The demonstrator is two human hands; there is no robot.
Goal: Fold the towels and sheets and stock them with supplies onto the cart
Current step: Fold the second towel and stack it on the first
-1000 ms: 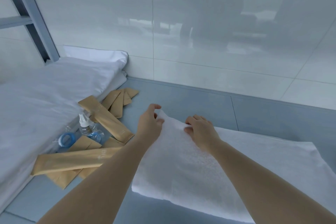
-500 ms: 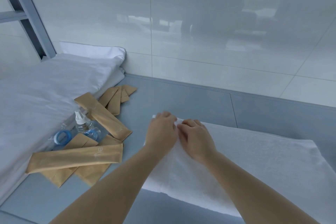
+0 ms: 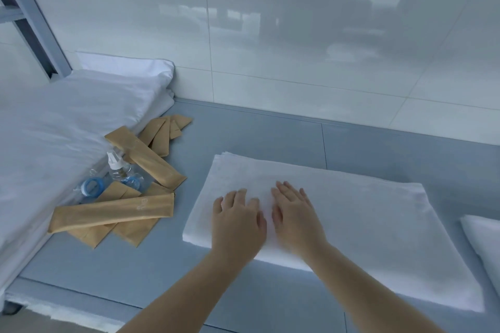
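Observation:
A white folded towel lies flat on the grey-blue surface in front of me. My left hand and my right hand rest side by side, palms down with straight fingers, on the towel's left part. White folded sheets are stacked at the left. Between sheets and towel lie several tan paper packets and small clear bottles with blue rings.
A white tiled wall rises right behind the surface. A grey metal frame post stands at the far left. Another white folded cloth shows at the right edge. The surface's front edge runs along the lower left.
Both hands let go of the towel's far left corner, laid it down, and slid toward me. They now lie flat on the towel instead of pinching it.

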